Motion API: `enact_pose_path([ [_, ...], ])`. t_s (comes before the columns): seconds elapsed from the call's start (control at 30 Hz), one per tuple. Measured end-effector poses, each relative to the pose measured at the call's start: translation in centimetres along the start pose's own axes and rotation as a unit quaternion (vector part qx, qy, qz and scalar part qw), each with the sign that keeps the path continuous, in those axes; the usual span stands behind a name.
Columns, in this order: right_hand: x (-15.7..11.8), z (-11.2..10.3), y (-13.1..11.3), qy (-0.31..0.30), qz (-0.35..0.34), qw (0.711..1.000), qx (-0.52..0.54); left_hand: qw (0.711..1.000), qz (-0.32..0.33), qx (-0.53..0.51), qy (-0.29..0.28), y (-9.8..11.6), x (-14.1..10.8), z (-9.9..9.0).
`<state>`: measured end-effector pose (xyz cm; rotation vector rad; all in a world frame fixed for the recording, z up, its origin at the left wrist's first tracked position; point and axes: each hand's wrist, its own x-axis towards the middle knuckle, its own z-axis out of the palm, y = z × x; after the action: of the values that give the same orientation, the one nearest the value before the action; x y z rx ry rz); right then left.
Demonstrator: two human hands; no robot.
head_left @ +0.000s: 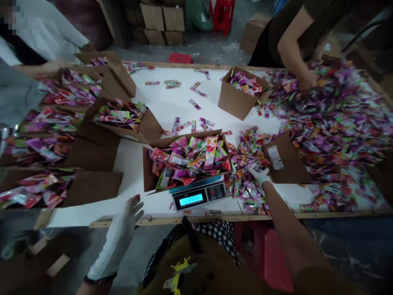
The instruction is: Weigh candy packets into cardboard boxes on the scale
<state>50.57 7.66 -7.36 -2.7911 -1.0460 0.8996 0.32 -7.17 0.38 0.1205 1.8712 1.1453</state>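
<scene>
A brown cardboard box (147,174) full of colourful candy packets (190,157) rests on a digital scale (198,197) with a lit blue display, whose digits are too blurred to read. My left hand (121,227), in a white glove with bare fingertips showing, hovers at the table's front edge, left of the scale. Its fingers are stretched out and hold nothing. To the right of the box, my gloved right hand (260,176) reaches into a heap of loose packets (250,192). Its fingers look spread on the packets, beside a cardboard piece (285,159) with a white label.
Several filled boxes (95,180) line the table's left end. Another filled box (239,98) stands near the far edge. A big packet pile (340,135) covers the right side, where a co-worker's arm (294,57) reaches in. Another person (52,28) stands far left.
</scene>
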Motion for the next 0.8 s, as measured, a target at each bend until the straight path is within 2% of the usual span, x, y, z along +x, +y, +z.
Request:
enact_pose_path([
  [0.1, 0.3, 3.1, -0.4, 0.017, 0.048, 0.999, -0.012, 1.0, -0.01, 0.003, 0.016, -1.2, -1.1, -1.7],
  [0.17, 0.4, 3.7, -1.0, 0.018, 0.009, 1.0, -0.019, 1.0, -0.021, -0.003, 0.018, -1.8, -1.7, -1.9],
  [0.27, 0.8, 2.3, -1.0, 0.002, -0.086, 0.996, -0.027, 1.0, -0.027, -0.012, 0.005, -2.4, -2.2, -1.4],
  [0.37, 1.2, -1.0, -0.6, -0.008, -0.145, 0.989, -0.034, 0.999, -0.021, -0.011, -0.024, -2.5, -2.1, -1.0],
  [0.43, 1.0, -4.1, -0.5, -0.01, -0.177, 0.984, -0.03, 0.999, -0.016, -0.007, -0.049, -2.3, -1.8, -0.8],
  [0.57, -1.5, -12.7, -2.0, -0.022, -0.264, 0.964, -0.004, 0.996, -0.009, -0.007, -0.089, -1.7, -1.4, -0.5],
  [0.63, -4.6, -17.3, -3.9, -0.053, -0.364, 0.929, 0.035, 0.995, -0.006, -0.006, -0.101, -1.5, -1.4, -0.5],
  [0.7, -8.7, -20.8, -6.6, -0.073, -0.482, 0.87, 0.08, 0.994, -0.004, -0.007, -0.113, -1.4, -1.7, -0.7],
  [0.77, -13.4, -22.2, -10.3, -0.064, -0.57, 0.812, 0.104, 0.993, 0.001, -0.005, -0.122, -1.4, -2.0, -1.1],
  [0.8, -15.7, -21.9, -12.3, -0.061, -0.602, 0.79, 0.102, 0.992, 0.004, -0.004, -0.125, -1.5, -2.1, -1.4],
])
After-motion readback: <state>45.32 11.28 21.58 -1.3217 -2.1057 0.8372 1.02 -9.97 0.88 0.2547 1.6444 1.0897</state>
